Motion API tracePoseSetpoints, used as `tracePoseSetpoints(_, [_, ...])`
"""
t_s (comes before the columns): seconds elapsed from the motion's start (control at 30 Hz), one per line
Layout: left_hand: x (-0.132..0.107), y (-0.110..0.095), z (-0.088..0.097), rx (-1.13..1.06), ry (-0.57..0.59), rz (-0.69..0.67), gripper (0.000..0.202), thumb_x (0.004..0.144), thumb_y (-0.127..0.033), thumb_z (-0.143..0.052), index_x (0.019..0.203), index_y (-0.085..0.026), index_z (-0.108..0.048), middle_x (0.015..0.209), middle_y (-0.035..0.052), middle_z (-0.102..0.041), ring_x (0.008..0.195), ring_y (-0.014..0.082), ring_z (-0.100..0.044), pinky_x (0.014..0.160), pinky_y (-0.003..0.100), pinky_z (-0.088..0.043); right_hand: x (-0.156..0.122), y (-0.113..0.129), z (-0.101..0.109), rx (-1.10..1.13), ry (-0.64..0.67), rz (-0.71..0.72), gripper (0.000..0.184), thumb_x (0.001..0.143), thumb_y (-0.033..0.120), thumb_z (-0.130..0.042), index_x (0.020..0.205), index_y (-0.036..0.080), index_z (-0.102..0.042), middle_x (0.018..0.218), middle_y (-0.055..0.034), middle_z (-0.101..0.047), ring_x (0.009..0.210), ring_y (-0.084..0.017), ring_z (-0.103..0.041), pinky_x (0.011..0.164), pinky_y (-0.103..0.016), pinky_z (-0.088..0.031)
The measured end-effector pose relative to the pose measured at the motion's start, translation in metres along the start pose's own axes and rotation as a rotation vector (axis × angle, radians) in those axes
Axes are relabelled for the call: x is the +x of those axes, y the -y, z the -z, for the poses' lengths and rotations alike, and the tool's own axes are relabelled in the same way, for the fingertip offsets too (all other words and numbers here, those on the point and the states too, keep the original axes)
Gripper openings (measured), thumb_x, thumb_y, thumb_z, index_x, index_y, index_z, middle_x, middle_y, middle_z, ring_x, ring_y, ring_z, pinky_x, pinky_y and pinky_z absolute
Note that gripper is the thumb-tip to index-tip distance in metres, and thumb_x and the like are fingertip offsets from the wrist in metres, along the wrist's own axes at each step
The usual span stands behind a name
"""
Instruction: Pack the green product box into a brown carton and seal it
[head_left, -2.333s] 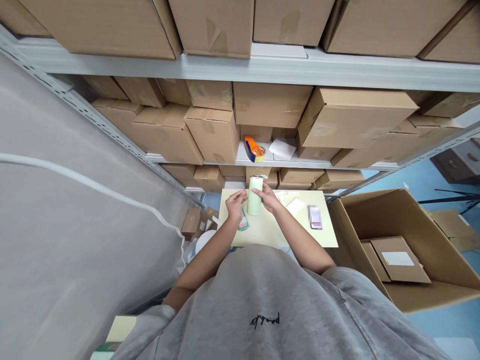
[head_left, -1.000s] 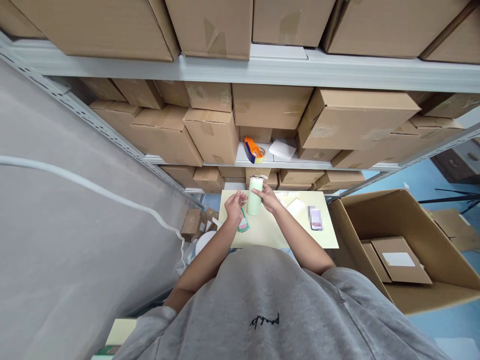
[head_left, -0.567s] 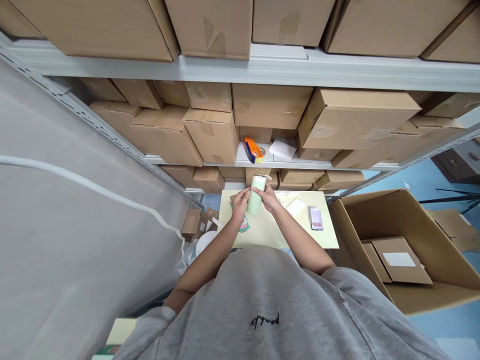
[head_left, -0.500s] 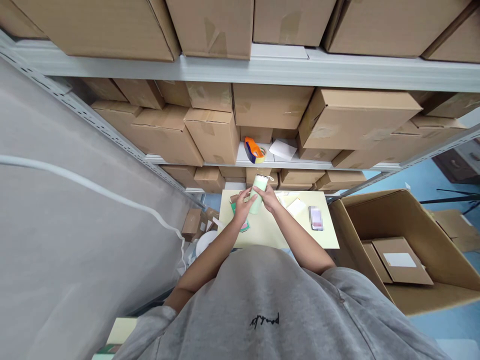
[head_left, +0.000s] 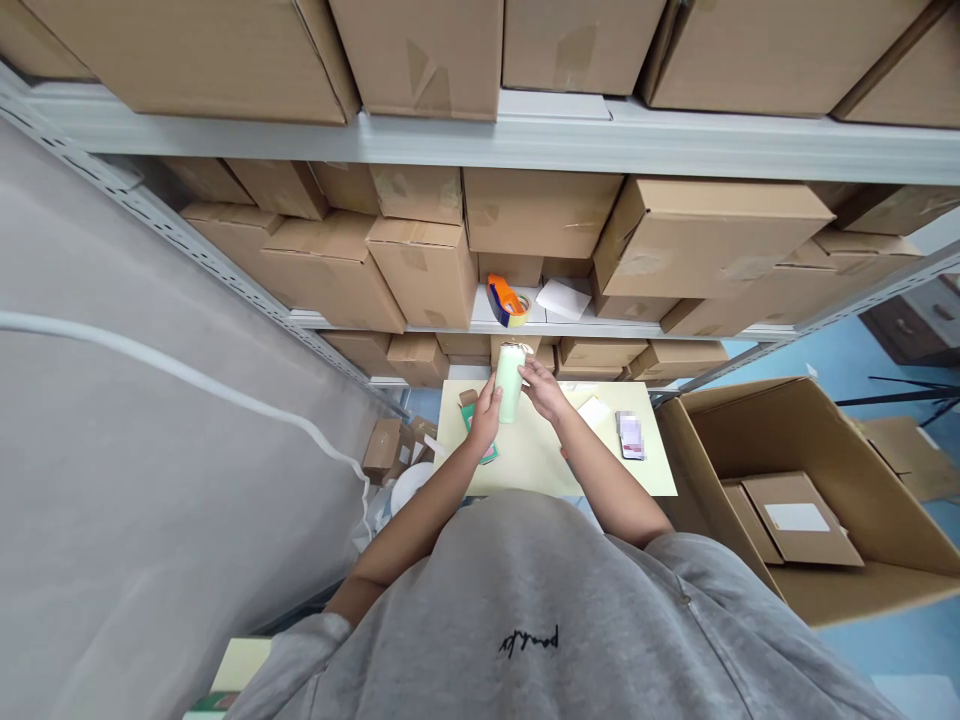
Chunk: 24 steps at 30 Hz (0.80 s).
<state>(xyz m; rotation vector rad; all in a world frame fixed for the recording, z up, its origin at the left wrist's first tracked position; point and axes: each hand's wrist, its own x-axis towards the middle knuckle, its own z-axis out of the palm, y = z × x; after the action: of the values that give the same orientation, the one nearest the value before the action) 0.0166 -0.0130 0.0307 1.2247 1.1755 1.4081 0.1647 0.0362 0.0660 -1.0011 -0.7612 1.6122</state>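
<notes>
A light green bottle (head_left: 509,385) stands nearly upright above the table, its dark-rimmed top and a small pale loop pointing away from me. My left hand (head_left: 486,415) is closed around its left side. From the right, my right hand (head_left: 543,388) has bent fingers against the bottle's upper side, near the loop; part of its grip is hard to make out. Below my left hand, a green box (head_left: 489,454) with an open brown flap lies on the pale yellow table (head_left: 532,470), partly covered by that hand.
A phone (head_left: 631,436) and a white paper (head_left: 594,411) lie on the table's right half. An orange and blue tape dispenser (head_left: 505,300) sits on the shelf ahead. Cardboard boxes (head_left: 420,262) fill the shelves. At right stands a large open carton (head_left: 885,500) with boxes inside.
The bottle has turned more upright and shifted slightly left. My right hand has moved from wrapping its side to fingers near its upper edge, while my left hand keeps holding it.
</notes>
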Motion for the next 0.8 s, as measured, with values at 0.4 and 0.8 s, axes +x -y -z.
tracePoseSetpoints(0.4, [0.003, 0.002, 0.01, 0.079, -0.259, 0.076, 0.039, 0.098, -0.058, -0.057, 0.082, -0.023, -0.06, 0.068, -0.0005, -0.06, 0.063, 0.015, -0.061, 0.059, 0.025, -0.048, -0.005, -0.006, -0.004, -0.007, 0.028, 0.022, 0.052, 0.065, 0.048, -0.092, 0.109, 0.027, -0.074, 0.109, -0.0025, -0.076, 0.1, -0.021, -0.068, 0.084, -0.032, -0.056])
tracePoseSetpoints(0.8, [0.002, 0.002, 0.01, 0.142, -0.249, -0.003, 0.023, 0.09, -0.044, -0.071, 0.09, -0.022, -0.072, 0.087, 0.0051, -0.074, 0.082, 0.0196, -0.07, 0.077, 0.032, -0.057, -0.008, -0.006, -0.009, -0.03, 0.016, 0.036, 0.055, 0.064, 0.049, -0.092, 0.111, 0.026, -0.072, 0.113, -0.0032, -0.075, 0.1, -0.021, -0.068, 0.086, -0.034, -0.056])
